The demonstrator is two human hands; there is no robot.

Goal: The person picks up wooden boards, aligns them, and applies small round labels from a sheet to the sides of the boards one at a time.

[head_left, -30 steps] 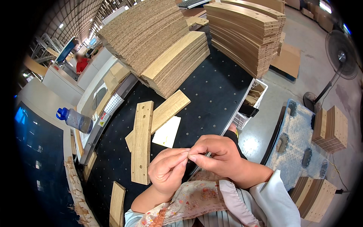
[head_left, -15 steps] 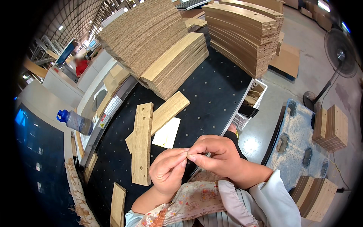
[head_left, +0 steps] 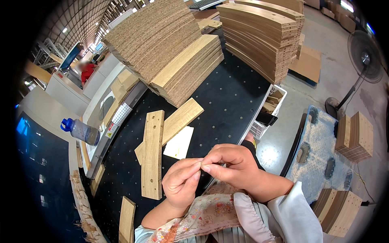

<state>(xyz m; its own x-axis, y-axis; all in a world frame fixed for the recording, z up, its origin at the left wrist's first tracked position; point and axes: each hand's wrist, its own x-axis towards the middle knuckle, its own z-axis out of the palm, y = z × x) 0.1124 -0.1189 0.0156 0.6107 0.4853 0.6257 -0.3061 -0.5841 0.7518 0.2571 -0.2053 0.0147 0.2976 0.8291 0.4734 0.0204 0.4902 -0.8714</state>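
Observation:
My left hand [head_left: 180, 182] and my right hand [head_left: 229, 162] meet fingertip to fingertip above the near edge of a black dotted table [head_left: 219, 109]. Thumb and forefinger of each are pinched together; whatever is between them is too small to make out. Just left of my hands lies a wooden board with drilled holes [head_left: 152, 162], resting across a second wooden board [head_left: 182, 119]. Beside them a white paper sheet [head_left: 178, 142] lies flat, partly under the boards. A shorter wood piece [head_left: 127, 218] is at the lower left.
Tall stacks of particle board [head_left: 154, 40] and drilled wooden panels [head_left: 259, 36] stand at the far side. A bottle with a blue lid [head_left: 83, 131] sits left. To the right are a white crate [head_left: 279, 97], a worn blue platform [head_left: 318, 158], a fan [head_left: 364, 58] and stacked panels [head_left: 354, 135].
My hands stay pinched together in nearly the same place; the left has shifted very slightly right. The boards and paper have not visibly moved.

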